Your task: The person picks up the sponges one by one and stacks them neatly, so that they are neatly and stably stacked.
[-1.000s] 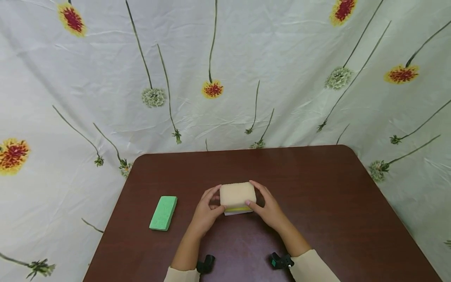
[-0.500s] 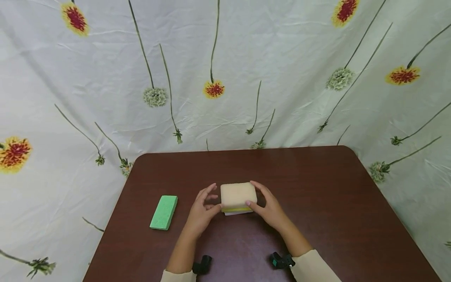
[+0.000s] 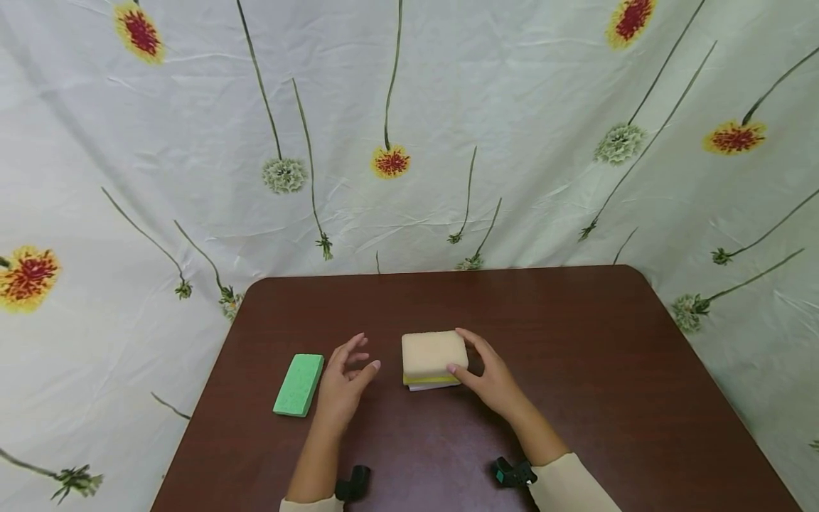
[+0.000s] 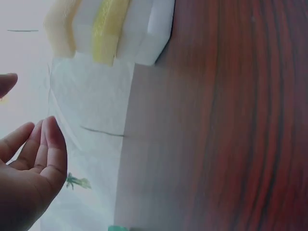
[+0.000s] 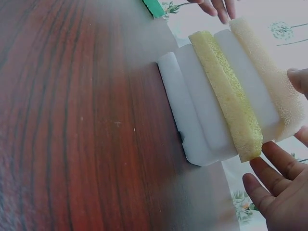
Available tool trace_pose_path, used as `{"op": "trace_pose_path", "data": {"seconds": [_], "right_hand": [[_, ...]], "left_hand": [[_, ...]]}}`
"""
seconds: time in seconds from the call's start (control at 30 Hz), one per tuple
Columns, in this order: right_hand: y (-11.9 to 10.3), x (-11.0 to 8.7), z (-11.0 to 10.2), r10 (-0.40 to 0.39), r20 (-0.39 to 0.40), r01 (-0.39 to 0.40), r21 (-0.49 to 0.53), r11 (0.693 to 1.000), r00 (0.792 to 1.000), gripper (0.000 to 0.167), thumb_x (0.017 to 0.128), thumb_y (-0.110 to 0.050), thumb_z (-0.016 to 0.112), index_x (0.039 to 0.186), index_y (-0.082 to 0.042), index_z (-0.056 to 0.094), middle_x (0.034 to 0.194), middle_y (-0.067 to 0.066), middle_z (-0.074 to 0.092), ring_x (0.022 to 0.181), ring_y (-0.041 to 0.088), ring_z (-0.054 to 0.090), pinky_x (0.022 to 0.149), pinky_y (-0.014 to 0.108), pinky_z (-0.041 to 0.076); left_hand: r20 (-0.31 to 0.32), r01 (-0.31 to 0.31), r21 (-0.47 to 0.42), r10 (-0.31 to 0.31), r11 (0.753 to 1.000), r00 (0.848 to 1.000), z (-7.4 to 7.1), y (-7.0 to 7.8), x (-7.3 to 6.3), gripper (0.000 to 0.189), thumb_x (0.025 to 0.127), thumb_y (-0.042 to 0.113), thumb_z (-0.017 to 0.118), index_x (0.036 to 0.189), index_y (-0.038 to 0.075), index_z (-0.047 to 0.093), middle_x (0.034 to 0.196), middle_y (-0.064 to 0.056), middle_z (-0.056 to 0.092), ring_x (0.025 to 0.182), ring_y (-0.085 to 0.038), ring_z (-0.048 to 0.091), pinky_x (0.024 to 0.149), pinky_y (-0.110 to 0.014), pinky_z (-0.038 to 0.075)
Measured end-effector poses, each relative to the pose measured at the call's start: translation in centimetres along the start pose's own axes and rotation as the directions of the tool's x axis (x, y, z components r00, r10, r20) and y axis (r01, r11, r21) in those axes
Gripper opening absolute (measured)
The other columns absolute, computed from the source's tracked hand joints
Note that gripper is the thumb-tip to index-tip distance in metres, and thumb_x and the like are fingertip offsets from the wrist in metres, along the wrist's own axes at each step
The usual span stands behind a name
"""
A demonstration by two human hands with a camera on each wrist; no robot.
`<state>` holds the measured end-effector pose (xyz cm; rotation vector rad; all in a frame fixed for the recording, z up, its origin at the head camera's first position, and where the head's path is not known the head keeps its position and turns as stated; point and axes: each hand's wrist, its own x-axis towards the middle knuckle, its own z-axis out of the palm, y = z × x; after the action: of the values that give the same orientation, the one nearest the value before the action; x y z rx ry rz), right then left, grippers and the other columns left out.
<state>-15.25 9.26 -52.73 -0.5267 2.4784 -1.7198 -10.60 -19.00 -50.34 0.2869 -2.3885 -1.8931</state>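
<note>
A stack of sponges stands near the middle of the table, with a cream sponge (image 3: 433, 353) on top. Below it, the right wrist view shows a white block (image 5: 250, 77), a yellow sponge (image 5: 226, 96) and more white blocks (image 5: 192, 115). My right hand (image 3: 489, 380) holds the stack's right side, thumb at the front and fingers toward the back. My left hand (image 3: 339, 391) is apart from the stack, holding nothing, its fingers loosely bent. Just left of that hand, a green sponge (image 3: 297, 385) lies flat on the table.
The brown wooden table (image 3: 576, 341) has rounded far corners. Behind it hangs a white cloth (image 3: 525, 92) printed with flowers. A black wrist device (image 3: 512, 472) sits on the right wrist, and another device (image 3: 353, 483) on the left.
My left hand has let go of the stack's left side and moved left toward the green sponge. The right hand stays at the stack, which has not visibly moved.
</note>
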Motion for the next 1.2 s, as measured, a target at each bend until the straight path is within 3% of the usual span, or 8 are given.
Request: {"op": "trace_pose_path", "data": {"seconds": [0.3, 0.57, 0.8, 1.03, 1.2], "right_hand": [[0.2, 0.2, -0.1, 0.000, 0.012, 0.000, -0.001, 1.000, 1.000, 0.067, 0.092, -0.036, 0.075, 0.151, -0.034, 0.042, 0.152, 0.006, 0.047, 0.138, 0.034, 0.049, 0.107, 0.062, 0.042], [0.0, 0.2, -0.2, 0.005, -0.004, -0.005, -0.015, 1.000, 1.000, 0.068, 0.091, -0.034, 0.076, 0.151, -0.030, 0.044, 0.150, 0.006, 0.050, 0.137, 0.033, 0.050, 0.107, 0.061, 0.042], [0.3, 0.2, -0.2, -0.011, -0.013, 0.011, -0.023, 1.000, 1.000, 0.067, 0.091, -0.033, 0.076, 0.150, -0.031, 0.044, 0.151, 0.006, 0.049, 0.140, 0.031, 0.047, 0.110, 0.060, 0.039], [0.3, 0.2, -0.2, -0.011, -0.019, 0.010, -0.035, 0.999, 1.000, 0.068, 0.091, -0.034, 0.076, 0.151, -0.028, 0.045, 0.152, 0.004, 0.049, 0.140, 0.030, 0.048, 0.110, 0.059, 0.039], [0.4, 0.2, -0.2, -0.019, -0.011, 0.018, -0.042, 0.999, 1.000, 0.067, 0.092, -0.034, 0.076, 0.150, -0.031, 0.044, 0.153, 0.004, 0.048, 0.141, 0.030, 0.046, 0.111, 0.058, 0.038]], "left_hand": [[-0.112, 0.043, -0.048, -0.048, 0.998, 0.993, -1.6, -0.6, -0.2, 0.064, 0.094, 0.017, 0.072, 0.151, 0.025, 0.044, 0.145, -0.002, 0.050, 0.122, -0.019, 0.053, 0.089, -0.019, 0.044], [-0.179, 0.096, -0.025, -0.099, 0.995, 0.979, -3.2, -1.1, -0.3, 0.066, 0.094, 0.020, 0.071, 0.153, 0.024, 0.042, 0.147, -0.003, 0.047, 0.127, -0.018, 0.049, 0.086, -0.011, 0.042], [-0.224, 0.083, 0.054, -0.069, 0.995, 0.972, -4.4, -1.5, -0.8, 0.070, 0.093, 0.023, 0.074, 0.155, 0.020, 0.040, 0.146, -0.005, 0.046, 0.129, -0.020, 0.050, 0.083, -0.006, 0.043], [-0.295, 0.093, 0.147, -0.046, 0.985, 0.955, -5.3, -1.9, -1.3, 0.073, 0.091, 0.021, 0.075, 0.154, 0.012, 0.040, 0.143, -0.010, 0.046, 0.128, -0.024, 0.052, 0.078, 0.000, 0.040], [-0.319, 0.145, 0.177, -0.082, 0.973, 0.944, -6.1, -2.3, -2.2, 0.074, 0.091, 0.022, 0.074, 0.155, 0.009, 0.039, 0.144, -0.011, 0.045, 0.126, -0.025, 0.052, 0.075, 0.000, 0.038]]}}
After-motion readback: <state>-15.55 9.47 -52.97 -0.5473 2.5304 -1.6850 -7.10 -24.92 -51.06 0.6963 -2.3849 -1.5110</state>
